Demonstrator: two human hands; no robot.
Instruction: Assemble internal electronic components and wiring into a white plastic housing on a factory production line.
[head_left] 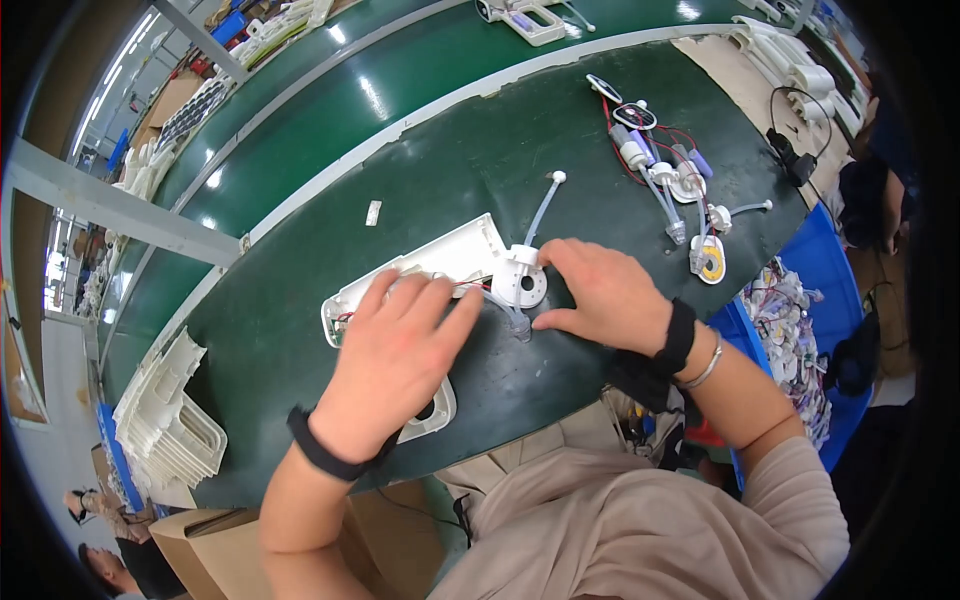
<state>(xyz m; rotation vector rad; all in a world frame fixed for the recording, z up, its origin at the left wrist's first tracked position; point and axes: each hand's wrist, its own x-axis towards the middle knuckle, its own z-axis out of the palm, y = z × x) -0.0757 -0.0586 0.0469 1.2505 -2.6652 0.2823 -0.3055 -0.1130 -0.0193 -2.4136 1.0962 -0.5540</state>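
A long white plastic housing (455,252) lies open side up on the dark green mat. My left hand (395,340) rests over its middle, fingers stretched and slightly bent, hiding part of the inside. Red wires show near its fingertips. At the housing's right end sits a round white part (520,284) with a hole in the middle. From it a clear tube (543,212) with a white tip points away, and a clear plastic fitting (519,326) lies on its near side. My right hand (610,295) is beside the round part, thumb and index finger apart, the index finger at its edge.
Another white shell (435,415) lies partly under my left wrist. Stacked white shells (180,420) stand at left. Wired assemblies with tubes (665,170) lie at the far right, above a blue bin (835,280) of similar parts. A green conveyor (300,130) runs behind a metal rail.
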